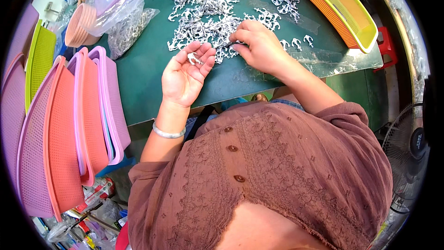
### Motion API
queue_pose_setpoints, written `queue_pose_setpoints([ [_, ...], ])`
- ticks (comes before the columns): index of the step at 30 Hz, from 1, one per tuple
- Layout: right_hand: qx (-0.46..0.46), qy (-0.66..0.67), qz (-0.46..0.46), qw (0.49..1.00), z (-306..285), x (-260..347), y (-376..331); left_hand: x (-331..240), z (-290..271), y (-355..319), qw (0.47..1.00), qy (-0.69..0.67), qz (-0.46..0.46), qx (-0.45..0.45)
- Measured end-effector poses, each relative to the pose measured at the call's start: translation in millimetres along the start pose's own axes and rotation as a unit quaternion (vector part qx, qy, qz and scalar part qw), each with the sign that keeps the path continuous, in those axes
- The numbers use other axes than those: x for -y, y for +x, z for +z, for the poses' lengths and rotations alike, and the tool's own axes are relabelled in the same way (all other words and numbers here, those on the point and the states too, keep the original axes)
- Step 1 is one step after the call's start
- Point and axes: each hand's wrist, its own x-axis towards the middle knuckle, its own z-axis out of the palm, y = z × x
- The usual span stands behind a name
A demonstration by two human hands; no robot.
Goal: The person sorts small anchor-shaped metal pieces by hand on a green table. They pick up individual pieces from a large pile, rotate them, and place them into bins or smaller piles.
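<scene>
Left hand [188, 71]: centre-left, loosely spread beneath silver piece [194, 59]
Right hand [259, 46]: upper-centre, at silver pile [203, 17]; cannot tell if pinching

The anchor-shaped pieces [203, 23] look like glossy metal, the tabletop [143, 81] smooth but scuffed, the baskets [67, 153] perforated plastic.

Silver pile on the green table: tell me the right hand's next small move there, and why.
Probably the right hand should draw one piece from the near edge of the silver pile toward the left hand. Its fingertips are at that edge, though whether they grip anything is unclear, and the left hand is turned palm up with a small silver piece on its fingers.
</scene>
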Motion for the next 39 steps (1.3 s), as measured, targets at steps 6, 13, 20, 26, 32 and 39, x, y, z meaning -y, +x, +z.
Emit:
queue_pose_setpoints([
  [6,-0.016,-0.093,-0.026,0.995,11.7,-0.9,6.2,-0.6,9.2,-0.6,0.999,0.035,-0.016,-0.007],
  [13,-0.053,0.03,-0.005,0.998,6.8,-4.9,12.6,4.6,9.5,-1.8,0.956,0.281,0.019,-0.085],
  [20,0.097,0.372,0.188,0.904,-4.9,6.2,16.1,11.0,32.1,5.1,0.903,0.412,0.045,-0.108],
  [26,0.103,0.501,0.27,0.816,-7.1,7.7,14.7,11.1,27.5,8.7,0.939,0.331,0.019,-0.096],
  [32,0.115,0.494,0.249,0.825,-5.4,9.7,11.3,12.0,22.5,8.5,0.955,0.281,0.009,-0.093],
  [39,0.097,0.379,0.107,0.914,1.0,14.4,9.2,17.1,24.6,8.0,0.952,0.291,0.024,-0.088],
])
